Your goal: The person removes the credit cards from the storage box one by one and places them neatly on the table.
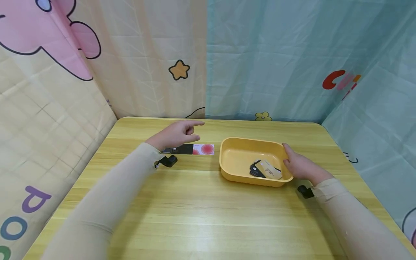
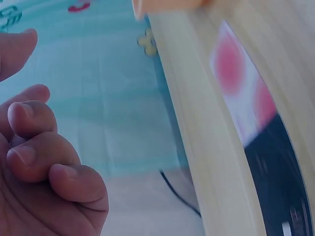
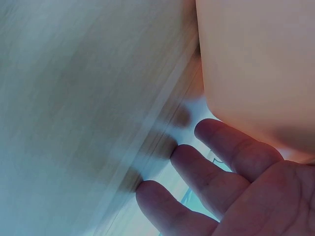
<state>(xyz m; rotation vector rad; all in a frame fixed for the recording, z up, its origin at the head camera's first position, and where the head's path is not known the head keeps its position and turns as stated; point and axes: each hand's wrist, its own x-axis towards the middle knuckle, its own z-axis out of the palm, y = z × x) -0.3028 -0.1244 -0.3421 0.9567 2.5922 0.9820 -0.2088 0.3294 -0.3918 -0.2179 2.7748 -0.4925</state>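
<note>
My left hand hovers over the table, holding nothing. Its index finger and thumb stick out apart while the other fingers curl loosely. Just below it lies a row of flat cards: a white one with pink circles and a black VIP card beside it; the wrist covers the row's left end. At the right, my right hand grips the near-right side of a yellow plastic basket, thumb over the rim. Inside the basket, a gold card overlaps several black cards.
The wooden table has its back edge against a printed curtain. Black camera mounts sit at both wrists. More patterned cloth hangs at the left, and pale blue cloth at the right.
</note>
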